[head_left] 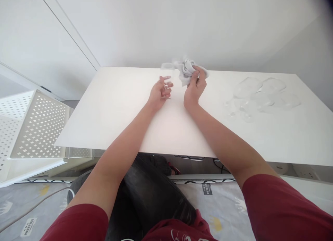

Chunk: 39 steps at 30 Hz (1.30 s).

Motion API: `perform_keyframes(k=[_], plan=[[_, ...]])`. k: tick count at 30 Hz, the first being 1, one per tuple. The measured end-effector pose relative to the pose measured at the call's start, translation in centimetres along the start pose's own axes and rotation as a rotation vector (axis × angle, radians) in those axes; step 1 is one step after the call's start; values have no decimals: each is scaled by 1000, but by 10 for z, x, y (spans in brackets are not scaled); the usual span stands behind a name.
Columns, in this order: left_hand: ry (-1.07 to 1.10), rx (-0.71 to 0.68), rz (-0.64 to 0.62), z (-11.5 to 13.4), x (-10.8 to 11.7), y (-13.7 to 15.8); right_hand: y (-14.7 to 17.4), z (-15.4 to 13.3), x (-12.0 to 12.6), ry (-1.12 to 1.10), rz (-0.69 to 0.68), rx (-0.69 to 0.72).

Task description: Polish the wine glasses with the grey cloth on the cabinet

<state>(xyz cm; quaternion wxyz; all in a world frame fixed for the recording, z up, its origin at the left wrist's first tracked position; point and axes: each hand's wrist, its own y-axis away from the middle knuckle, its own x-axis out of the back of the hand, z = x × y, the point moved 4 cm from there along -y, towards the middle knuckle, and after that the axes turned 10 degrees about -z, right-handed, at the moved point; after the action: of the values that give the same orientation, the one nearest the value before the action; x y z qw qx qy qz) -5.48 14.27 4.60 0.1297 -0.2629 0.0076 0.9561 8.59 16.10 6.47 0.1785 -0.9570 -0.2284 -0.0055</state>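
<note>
My right hand (195,84) grips a crumpled light grey cloth (187,68) above the far part of the white tabletop (109,105). To its left, my left hand (160,93) has curled fingers around a see-through item, whose edges show faintly at the fingertips. A pale, clear rim (168,65) appears just beyond those fingers, close to the cloth. The item's exact shape is hard to make out against the white. Several clear, rounded pieces (260,91) lie in a group on the right side of the tabletop, some large and some small.
A pale wall (182,25) runs along the tabletop's far edge. At the left stands a white perforated shelf unit (39,130). Below the near edge are cables (220,164), my dark trousers (156,192) and a grey patterned cover (215,206). A white cord (36,206) crosses the lower left.
</note>
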Motion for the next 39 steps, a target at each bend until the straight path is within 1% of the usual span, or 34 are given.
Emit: perform_keyframes(k=[2,3,6,8,9,12,13,14,15,17,18,19,20,21,23,25,26,27,28,29,32,33,34,35,37,38,39], plan=[[11,-44,107,2,5,-1,0,-1,2,14,64,43],[-10,-41,132,1,5,-1,1,-1,3,21,94,62],[-135,1,117,-5,0,0,4,3,7,51,222,130],[-176,-2,99,-9,-3,-1,7,5,6,110,291,194],[-178,-8,104,-10,-3,-2,7,4,3,167,286,233],[-203,-27,134,-10,0,-2,7,1,-10,438,167,349],[-230,-34,122,-10,0,-1,7,0,-11,523,155,380],[-260,-36,94,-10,-1,0,7,-1,-10,576,180,404],[-282,-30,53,-10,-3,1,7,-2,-7,587,236,416],[-292,4,-46,-13,-7,3,9,-3,4,532,383,426],[-281,20,-91,-14,-9,3,10,-3,8,505,438,437],[-264,30,-122,-16,-10,2,11,-5,9,496,463,456],[-244,32,-131,-18,-10,1,13,-6,8,508,457,485],[-221,24,-112,-19,-8,-1,13,-8,4,537,417,523],[-161,-6,-10,-21,-2,-6,13,-9,-12,599,230,580],[-98,-34,98,-23,5,-9,10,-5,-27,648,36,564],[-85,-52,129,-23,7,-10,9,-3,-32,670,-21,538],[-95,-73,135,-22,8,-10,8,-1,-33,686,-34,509],[-128,-96,115,-21,8,-10,8,0,-31,689,5,484],[-177,-118,80,-19,7,-10,8,-1,-26,674,88,462],[-326,-166,-50,-14,2,-8,14,-6,-6,588,386,436],[-357,-180,-70,-13,1,-7,15,-8,-3,579,434,444],[-385,-209,-70,-12,1,-7,16,-9,-4,593,422,459],[-410,-255,-55,-10,2,-7,15,-9,-7,628,348,470],[-451,-355,-10,-7,4,-8,11,-6,-21,726,104,466],[-469,-395,8,-7,5,-8,9,-5,-27,776,5,466],[-486,-418,10,-7,5,-8,9,-3,-31,822,-45,462]])
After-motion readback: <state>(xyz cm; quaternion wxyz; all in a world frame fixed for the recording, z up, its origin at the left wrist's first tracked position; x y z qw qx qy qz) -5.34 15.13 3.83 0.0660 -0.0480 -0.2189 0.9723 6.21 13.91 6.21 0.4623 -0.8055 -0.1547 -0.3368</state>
